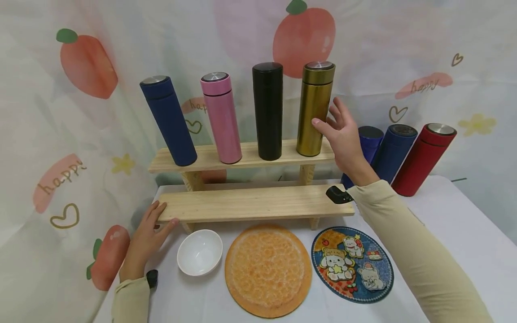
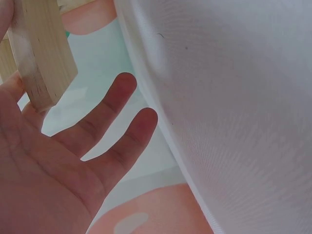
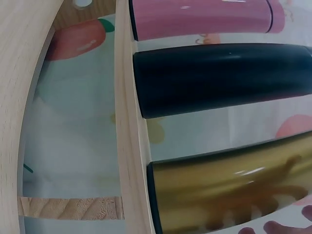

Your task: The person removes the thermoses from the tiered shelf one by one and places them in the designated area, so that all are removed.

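Four upright thermos bottles line the upper board of a two-tier wooden shelf (image 1: 258, 204): dark blue (image 1: 167, 119), pink (image 1: 221, 116), black (image 1: 268, 112) and gold (image 1: 316, 107). At the gold bottle's right side is my right hand (image 1: 343, 134), fingers spread and thumb tip overlapping the bottle in the head view. The right wrist view shows fingertips (image 3: 275, 228) just off the gold bottle (image 3: 229, 187), mirrored in its surface. My left hand (image 1: 147, 237) grips the left end of the lower board between thumb and fingers; two fingers (image 2: 139, 129) extend free beside the wood (image 2: 46, 58).
Behind my right forearm stand a purple-blue bottle (image 1: 369, 139), a blue bottle (image 1: 393, 148) and a red bottle (image 1: 424, 159). In front of the shelf are a white bowl (image 1: 199, 253), a round biscuit-patterned mat (image 1: 268, 271) and a cartoon-printed mat (image 1: 319, 251). A printed curtain (image 1: 153, 27) hangs behind.
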Motion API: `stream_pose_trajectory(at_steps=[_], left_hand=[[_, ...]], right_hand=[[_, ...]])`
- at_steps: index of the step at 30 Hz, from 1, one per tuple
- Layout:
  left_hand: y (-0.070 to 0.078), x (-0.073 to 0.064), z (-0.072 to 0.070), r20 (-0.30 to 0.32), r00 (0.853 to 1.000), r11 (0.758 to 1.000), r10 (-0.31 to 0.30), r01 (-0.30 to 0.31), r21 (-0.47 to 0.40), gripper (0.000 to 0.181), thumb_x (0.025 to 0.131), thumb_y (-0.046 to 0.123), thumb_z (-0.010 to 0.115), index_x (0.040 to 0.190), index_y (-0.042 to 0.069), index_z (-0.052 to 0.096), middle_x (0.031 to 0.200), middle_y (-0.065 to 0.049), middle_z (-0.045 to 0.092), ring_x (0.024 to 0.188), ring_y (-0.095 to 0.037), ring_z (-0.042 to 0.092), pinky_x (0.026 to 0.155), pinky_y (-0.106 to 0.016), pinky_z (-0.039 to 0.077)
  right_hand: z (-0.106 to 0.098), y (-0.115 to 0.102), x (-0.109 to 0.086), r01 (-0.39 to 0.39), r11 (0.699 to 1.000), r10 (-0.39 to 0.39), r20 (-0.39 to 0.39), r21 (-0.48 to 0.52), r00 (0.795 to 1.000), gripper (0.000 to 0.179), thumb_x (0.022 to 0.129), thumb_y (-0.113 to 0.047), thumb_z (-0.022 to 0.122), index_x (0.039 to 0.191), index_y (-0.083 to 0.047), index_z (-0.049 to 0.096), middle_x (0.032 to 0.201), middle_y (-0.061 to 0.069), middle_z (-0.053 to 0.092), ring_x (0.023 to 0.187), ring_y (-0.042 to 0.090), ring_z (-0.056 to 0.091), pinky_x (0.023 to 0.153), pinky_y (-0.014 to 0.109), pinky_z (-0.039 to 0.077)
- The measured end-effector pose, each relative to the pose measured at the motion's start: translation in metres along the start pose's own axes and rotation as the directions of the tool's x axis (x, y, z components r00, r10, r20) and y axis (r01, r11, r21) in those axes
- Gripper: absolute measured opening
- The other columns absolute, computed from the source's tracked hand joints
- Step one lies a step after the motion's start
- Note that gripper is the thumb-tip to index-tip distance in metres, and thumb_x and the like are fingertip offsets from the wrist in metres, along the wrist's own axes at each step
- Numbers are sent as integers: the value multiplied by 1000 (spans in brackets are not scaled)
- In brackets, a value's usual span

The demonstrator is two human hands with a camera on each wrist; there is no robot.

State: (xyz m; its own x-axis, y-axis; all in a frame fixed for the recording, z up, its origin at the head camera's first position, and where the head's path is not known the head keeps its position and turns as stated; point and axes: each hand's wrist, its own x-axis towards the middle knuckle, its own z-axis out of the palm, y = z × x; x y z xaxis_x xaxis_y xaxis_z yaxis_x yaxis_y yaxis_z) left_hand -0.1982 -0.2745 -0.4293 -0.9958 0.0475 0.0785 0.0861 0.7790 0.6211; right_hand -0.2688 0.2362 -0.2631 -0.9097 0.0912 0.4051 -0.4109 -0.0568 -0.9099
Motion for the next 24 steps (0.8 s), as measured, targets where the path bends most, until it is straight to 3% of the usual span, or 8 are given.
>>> stream_pose_trajectory(at_steps=[6,16,24], left_hand=[[1,0,-1,0,1000,1000,2,-2,-11,87,106,55,65,168,4,30,176,-20,14,145,-46,43,113,-60,45],[2,2,1,0,1000,1000,9,-9,-17,88,106,55,64,168,4,30,176,-20,14,145,-46,43,113,-61,45],[2,2,-1,21,999,1000,-27,28,-2,91,105,59,63,169,5,27,177,-20,11,148,-48,39,115,-63,42]], right_hand=[[8,1,5,-23,998,23,-4,-64,1000,83,100,-12,74,170,-18,31,168,14,36,147,39,42,123,51,37],[10,2,11,-82,969,72,-50,-235,996,81,99,-11,77,168,-14,34,158,20,45,137,35,51,118,50,43],[7,5,15,-82,962,75,-37,-260,997,83,97,-10,79,168,-13,35,157,20,47,136,36,53,116,51,46]])
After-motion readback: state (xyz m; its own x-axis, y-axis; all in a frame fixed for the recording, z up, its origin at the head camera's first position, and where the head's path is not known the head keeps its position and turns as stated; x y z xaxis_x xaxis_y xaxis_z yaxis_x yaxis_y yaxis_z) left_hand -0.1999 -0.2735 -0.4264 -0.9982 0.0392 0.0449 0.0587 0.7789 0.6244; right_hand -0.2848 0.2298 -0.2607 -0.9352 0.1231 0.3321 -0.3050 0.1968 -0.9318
